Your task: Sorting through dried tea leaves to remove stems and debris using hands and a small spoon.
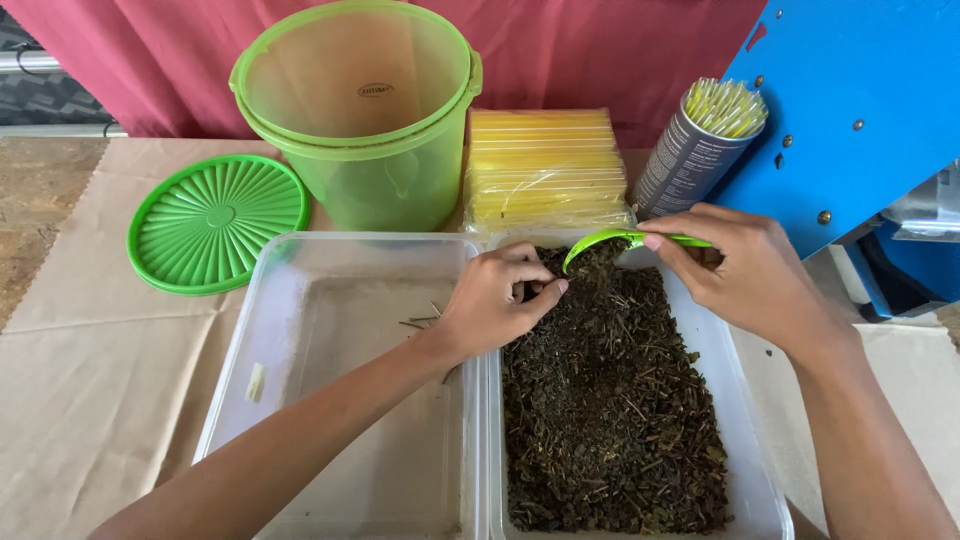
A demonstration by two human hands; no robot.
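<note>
Green bucket (pixel 365 110) stands at the paper-covered tabletop's (pixel 90 400) back edge; nearer, dried leaves (pixel 610 400) fill the clear right tub (pixel 755 480). Right hand (pixel 750 270) grips a green scoop (pixel 615 240); left hand (pixel 495 300) pinches leaves. Keeping the scoop level should limit spills.

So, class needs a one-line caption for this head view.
Right hand holds green spoon over tub of dried leaves; left hand pinches some.

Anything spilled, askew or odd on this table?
Little stands out. A few dry stems lie in the otherwise bare left tub, apart from the leaf-filled right tub. The green bucket stands open, its lid flat beside it.
</note>
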